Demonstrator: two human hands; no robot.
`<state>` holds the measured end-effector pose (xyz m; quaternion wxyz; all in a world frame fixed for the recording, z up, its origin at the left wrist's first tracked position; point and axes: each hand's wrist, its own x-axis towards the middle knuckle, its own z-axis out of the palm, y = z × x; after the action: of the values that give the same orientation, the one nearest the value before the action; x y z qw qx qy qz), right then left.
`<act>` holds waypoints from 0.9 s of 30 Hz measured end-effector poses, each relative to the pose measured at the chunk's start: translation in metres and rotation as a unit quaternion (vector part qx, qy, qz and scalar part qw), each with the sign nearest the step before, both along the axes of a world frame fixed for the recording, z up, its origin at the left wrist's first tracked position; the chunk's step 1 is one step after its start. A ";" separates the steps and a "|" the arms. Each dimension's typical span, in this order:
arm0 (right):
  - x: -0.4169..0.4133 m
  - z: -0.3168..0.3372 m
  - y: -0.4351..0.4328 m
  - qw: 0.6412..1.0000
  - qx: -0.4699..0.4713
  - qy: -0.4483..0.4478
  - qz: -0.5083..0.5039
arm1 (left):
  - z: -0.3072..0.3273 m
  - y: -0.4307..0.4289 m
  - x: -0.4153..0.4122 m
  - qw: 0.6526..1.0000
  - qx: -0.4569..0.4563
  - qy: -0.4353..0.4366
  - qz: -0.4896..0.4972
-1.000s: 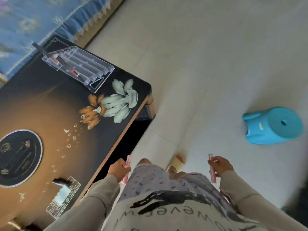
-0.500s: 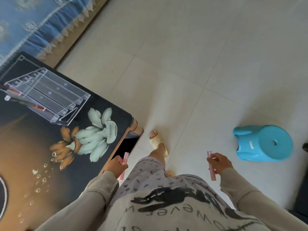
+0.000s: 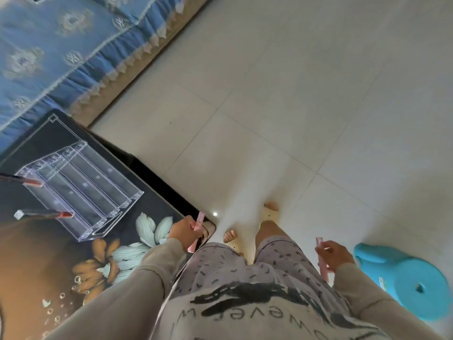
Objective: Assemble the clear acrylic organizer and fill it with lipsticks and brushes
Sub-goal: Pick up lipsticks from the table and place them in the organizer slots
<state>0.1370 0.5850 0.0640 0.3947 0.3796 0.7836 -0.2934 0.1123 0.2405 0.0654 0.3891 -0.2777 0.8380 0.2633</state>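
Stands at the near right corner of the counter (image 3: 29, 266). Grips a pink lipstick (image 3: 198, 224) in the left hand (image 3: 182, 230), fingers curled round it, just over that corner. Holds a second pink lipstick (image 3: 321, 257) in the right hand (image 3: 337, 253), fingers closed on it, above the floor beside a blue stool (image 3: 411, 283). Has the clear acrylic organizer (image 3: 98, 190) on the counter, left of and farther than the left hand, well apart, with two red-tipped sticks (image 3: 44, 214) at its left side.

Soft, dim daylight, motion blur throughout, wide-angle bending at the edges, a small glare spot on the floor (image 3: 269, 119).
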 end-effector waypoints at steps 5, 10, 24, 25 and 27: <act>-0.100 -0.003 -0.002 0.997 -0.017 0.030 0.067 | -0.004 -0.003 -0.036 0.997 -0.012 -0.015 0.070; -0.220 -0.002 -0.012 0.984 -0.030 0.041 0.171 | -0.005 0.009 -0.059 0.986 -0.024 -0.032 0.162; -0.401 0.003 -0.128 0.905 -0.060 0.048 0.418 | -0.011 0.025 -0.079 0.879 0.018 -0.031 0.475; -0.408 0.001 -0.140 0.899 -0.054 0.046 0.432 | -0.013 0.020 -0.083 0.873 0.020 -0.030 0.487; -0.421 -0.002 -0.164 0.888 -0.045 0.041 0.455 | -0.016 0.006 -0.092 0.859 0.015 -0.023 0.512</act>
<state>-0.2837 0.4205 0.0616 0.4691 -0.0494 0.8719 -0.1318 0.0205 0.2464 0.0496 0.2225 -0.6675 0.5646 0.4315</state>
